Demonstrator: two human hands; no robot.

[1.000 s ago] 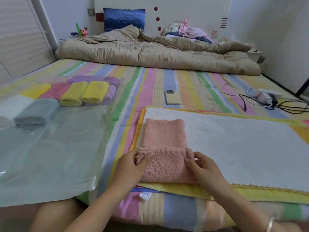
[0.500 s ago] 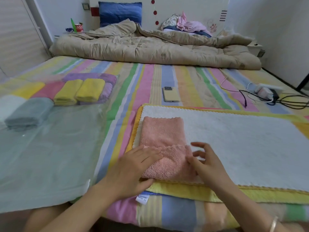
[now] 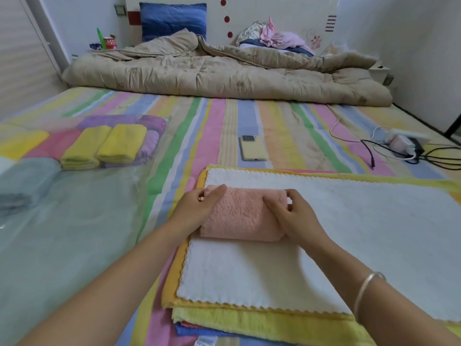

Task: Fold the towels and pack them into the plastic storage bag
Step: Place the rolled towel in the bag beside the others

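Note:
A pink towel (image 3: 243,214), folded into a thick compact bundle, lies on a flat white towel (image 3: 349,221) that tops a stack of spread towels. My left hand (image 3: 197,208) grips the bundle's left end, thumb over its far edge. My right hand (image 3: 291,216) grips the right end, fingers curled round it. To the left lies the clear plastic storage bag (image 3: 74,221). Inside it at the far end sit two yellow folded towels (image 3: 104,146), purple ones (image 3: 149,131), a pink one and a grey one (image 3: 25,186).
A phone (image 3: 253,148) lies on the striped bedsheet beyond the stack. Cables and a charger (image 3: 401,146) sit at the far right. A beige quilt (image 3: 224,76) and a blue pillow cross the head of the bed. Yellow and blue towels (image 3: 249,325) show under the stack.
The pink towel went from a longer strip with its near part folded to a short thick bundle lying further up the white towel. Both hands moved forward with it and now grip its ends.

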